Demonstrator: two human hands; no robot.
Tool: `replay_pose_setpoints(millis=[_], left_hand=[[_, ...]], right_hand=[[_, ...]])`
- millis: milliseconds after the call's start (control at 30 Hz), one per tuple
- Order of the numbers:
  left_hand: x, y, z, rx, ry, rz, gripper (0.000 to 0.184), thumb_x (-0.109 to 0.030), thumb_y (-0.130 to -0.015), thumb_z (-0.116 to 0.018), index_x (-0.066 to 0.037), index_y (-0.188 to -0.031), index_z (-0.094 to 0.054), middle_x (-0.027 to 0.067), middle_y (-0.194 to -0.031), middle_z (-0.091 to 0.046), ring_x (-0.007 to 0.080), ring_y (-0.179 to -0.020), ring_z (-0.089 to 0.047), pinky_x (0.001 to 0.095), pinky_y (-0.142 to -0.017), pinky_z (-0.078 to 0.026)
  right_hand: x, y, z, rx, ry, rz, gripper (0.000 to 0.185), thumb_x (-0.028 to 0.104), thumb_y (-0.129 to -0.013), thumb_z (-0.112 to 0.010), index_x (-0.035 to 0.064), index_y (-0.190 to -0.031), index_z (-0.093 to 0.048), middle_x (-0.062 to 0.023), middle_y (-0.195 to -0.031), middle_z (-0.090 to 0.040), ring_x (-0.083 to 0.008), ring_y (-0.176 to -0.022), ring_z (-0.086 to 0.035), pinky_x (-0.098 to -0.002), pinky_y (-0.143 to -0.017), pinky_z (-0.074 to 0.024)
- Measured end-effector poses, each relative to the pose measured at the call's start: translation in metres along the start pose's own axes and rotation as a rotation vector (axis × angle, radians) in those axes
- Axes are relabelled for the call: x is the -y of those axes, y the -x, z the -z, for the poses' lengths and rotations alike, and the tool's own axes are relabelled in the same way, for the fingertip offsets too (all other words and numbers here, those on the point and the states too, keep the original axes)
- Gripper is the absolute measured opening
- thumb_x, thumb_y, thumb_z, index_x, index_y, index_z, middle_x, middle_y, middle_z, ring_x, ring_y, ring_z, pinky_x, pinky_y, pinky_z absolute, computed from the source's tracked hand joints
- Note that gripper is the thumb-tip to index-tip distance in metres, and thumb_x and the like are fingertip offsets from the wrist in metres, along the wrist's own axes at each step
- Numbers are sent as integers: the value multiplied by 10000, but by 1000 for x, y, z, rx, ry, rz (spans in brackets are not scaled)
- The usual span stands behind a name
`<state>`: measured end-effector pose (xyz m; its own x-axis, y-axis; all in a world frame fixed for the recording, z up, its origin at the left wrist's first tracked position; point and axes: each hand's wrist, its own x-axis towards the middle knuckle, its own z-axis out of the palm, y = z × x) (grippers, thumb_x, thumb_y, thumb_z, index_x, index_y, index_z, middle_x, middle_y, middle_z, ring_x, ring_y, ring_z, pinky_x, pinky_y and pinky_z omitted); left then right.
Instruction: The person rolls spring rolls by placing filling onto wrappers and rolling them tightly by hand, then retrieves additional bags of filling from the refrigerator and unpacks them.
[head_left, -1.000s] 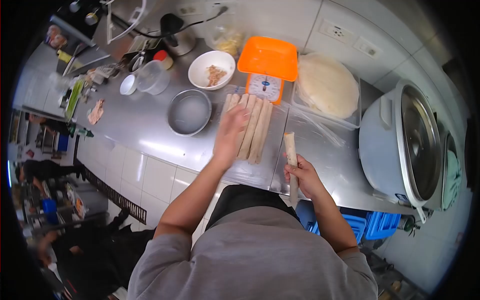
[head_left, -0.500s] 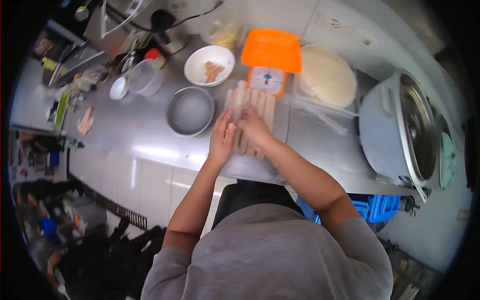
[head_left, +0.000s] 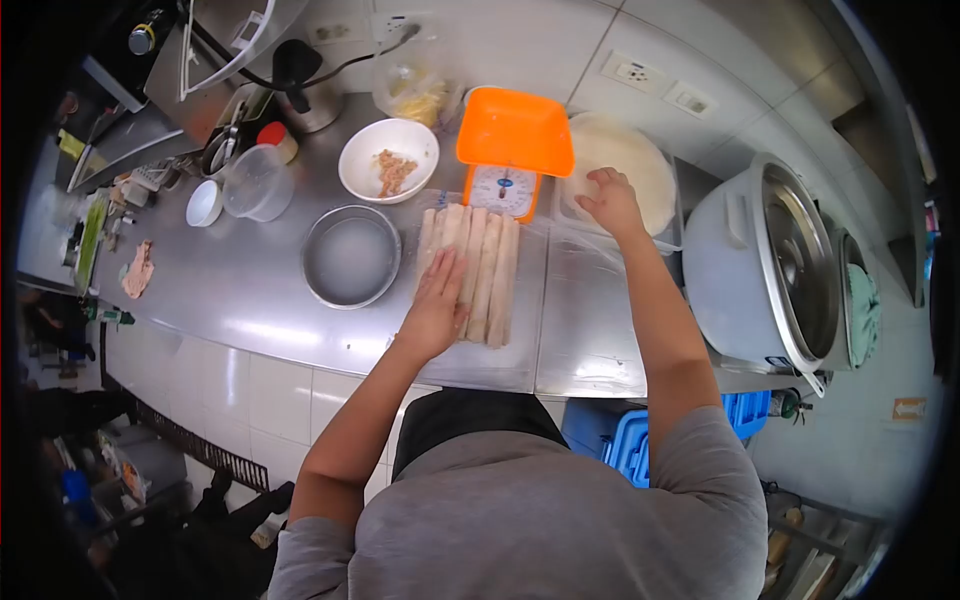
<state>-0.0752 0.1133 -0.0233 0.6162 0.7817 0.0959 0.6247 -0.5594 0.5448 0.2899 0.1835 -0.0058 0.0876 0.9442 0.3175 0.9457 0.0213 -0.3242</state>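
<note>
Several long, pale rolls point(head_left: 487, 270) lie side by side on clear plastic at the front of the steel counter. My left hand point(head_left: 435, 305) rests flat over the leftmost rolls, fingers stretched out and holding nothing. Over to the right, my right hand point(head_left: 613, 203) is above a stack of round, thin white wrappers point(head_left: 640, 160), fingers apart and bent, with nothing in them; whether they touch the stack I cannot tell. The wrappers sit in a clear plastic container point(head_left: 672, 236). Behind the rolls stands a kitchen scale point(head_left: 505, 190) with an orange pan point(head_left: 515, 135).
Left of the rolls are a metal bowl point(head_left: 352, 257) of cloudy liquid and a white bowl point(head_left: 365, 150) with some minced filling. A clear tub point(head_left: 258, 185), a small white bowl point(head_left: 204, 204) and a cloth point(head_left: 139, 270) lie farther left. A large metal pot point(head_left: 735, 270) stands right.
My right hand has left the rolls and moved right to the wrapper stack. My left hand has flattened onto the rolls. The camera view has shifted slightly.
</note>
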Motion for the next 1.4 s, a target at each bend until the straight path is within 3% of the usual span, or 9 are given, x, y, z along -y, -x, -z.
replay_pose_setpoints(millis=[133, 233, 333, 533, 833, 933, 1033, 1133, 1400], left_hand=[[-16, 17, 26, -123, 36, 38, 643, -60, -811, -602, -66, -1402, -349, 193, -1483, -252, 348, -1392, -206, 413, -1121, -221], [-19, 47, 40, -176, 169, 106, 568, -36, -804, -621, -70, -1342, -442, 187, -1454, -308, 360, -1354, -279, 421, -1094, -267], [-17, 82, 43, -228, 180, 201, 502, -12, -802, -627, -53, -1286, -502, 174, -1407, -382, 360, -1294, -374, 411, -1054, -330], [-45, 94, 42, -297, 283, 347, 446, -2, -812, -610, -47, -1247, -529, 172, -1304, -494, 330, -1201, -489, 377, -1007, -389], [-114, 16, -12, -253, 490, 216, 340, -13, -827, -604, -44, -1165, -588, 153, -1150, -600, 292, -1108, -563, 343, -932, -437], [-136, -6, -34, -225, 500, 165, 330, -15, -826, -608, -40, -1155, -591, 158, -1148, -601, 295, -1089, -573, 336, -924, -441], [-155, -19, -49, -211, 503, 132, 322, -18, -831, -605, -44, -1152, -595, 159, -1142, -606, 295, -1067, -584, 332, -918, -444], [-168, -24, -59, -207, 481, 137, 304, -25, -848, -601, -43, -1152, -600, 128, -1138, -617, 250, -1053, -589, 323, -898, -461], [-181, -24, -70, -232, 473, 224, 322, -34, -833, -615, -79, -1152, -611, 126, -1080, -632, 229, -957, -612, 311, -793, -472]], right_hand=[[-19, -24, -17, 167, 95, -33, 230, 158, -656, -694, 39, -843, -637, -156, -964, -591, -344, -945, -557, -410, -826, -466], [-46, -25, -19, 186, -56, -72, 169, 112, -634, -675, 32, -775, -625, -167, -922, -591, -353, -871, -566, -412, -782, -476], [-27, -14, -7, -7, -47, 145, 116, 90, -628, -675, 18, -697, -615, -176, -827, -586, -338, -802, -584, -397, -744, -481], [-58, -19, -7, 127, -344, -77, 163, 99, -635, -738, 5, -701, -622, -151, -750, -603, -293, -712, -586, -357, -678, -474], [-81, -17, -8, 185, -568, -125, 91, 52, -723, -679, -5, -749, -614, -124, -750, -601, -233, -725, -595, -323, -670, -464], [-91, -15, -18, 152, -577, -80, 266, 31, -726, -713, -35, -971, -633, -105, -884, -630, -166, -795, -594, -265, -762, -475], [-93, -13, -17, 226, -603, -3, 239, 32, -710, -726, -30, -919, -627, -103, -895, -606, -187, -801, -585, -278, -751, -474], [-85, -5, -7, 155, -602, 94, 212, 66, -638, -731, -4, -696, -540, -119, -788, -556, -262, -737, -567, -331, -680, -459], [-74, 1, -3, 62, -448, 257, 162, 36, -630, -691, -8, -692, -549, -144, -810, -563, -315, -779, -570, -373, -721, -472]])
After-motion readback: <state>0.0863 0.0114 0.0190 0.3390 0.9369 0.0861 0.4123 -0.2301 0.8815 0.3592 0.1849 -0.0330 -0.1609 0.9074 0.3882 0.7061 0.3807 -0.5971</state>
